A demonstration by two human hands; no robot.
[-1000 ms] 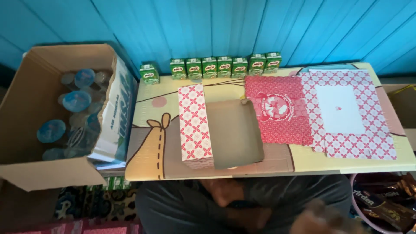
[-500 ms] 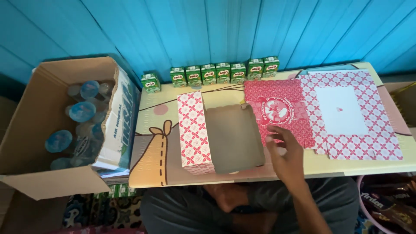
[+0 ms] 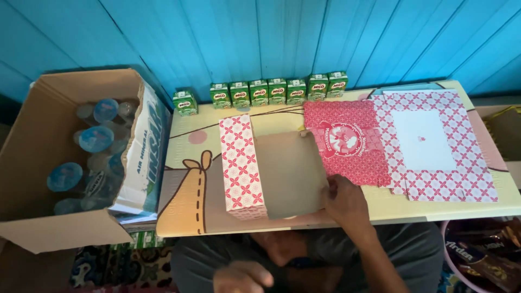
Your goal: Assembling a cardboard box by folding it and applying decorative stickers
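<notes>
Right hand: my right hand [image 3: 343,199] rests on the near right edge of the open box [image 3: 274,167], fingers spread narrow and laid flat against the brown inner panel; nothing is gripped between them.

Left hand: my left hand [image 3: 241,276] sits low over my lap, below the table edge, fingers loosely curled; I cannot tell whether anything is in it.

Open box: a cardboard box lying on the table [image 3: 190,179], in front of me and near the front edge. Its left wall shows a red and white floral pattern; the inside is plain brown.

Box lid flap: a red patterned panel [image 3: 347,142] with a round white emblem lies flat just right of the brown interior, touching it.

Flat box blank: an unfolded sheet [image 3: 434,144] in the same red and white pattern, with a white rectangle at its centre, lies at the right end of the table, overlapping the red panel's edge.

Drink cartons: seven small green cartons [image 3: 277,91] stand upright in a row along the far table edge against the blue wall [image 3: 271,38]; the leftmost stands slightly apart and nearer.

Large carton: an open brown cardboard carton [image 3: 32,163] stands left of the table, touching its side, and holds sealed water cups [image 3: 95,138] with blue lids.

Table surface: pale yellow with a cartoon drawing.

Lower right: a pink tub [image 3: 488,252] of dark wrapped snacks, partly cut off by the frame.
</notes>
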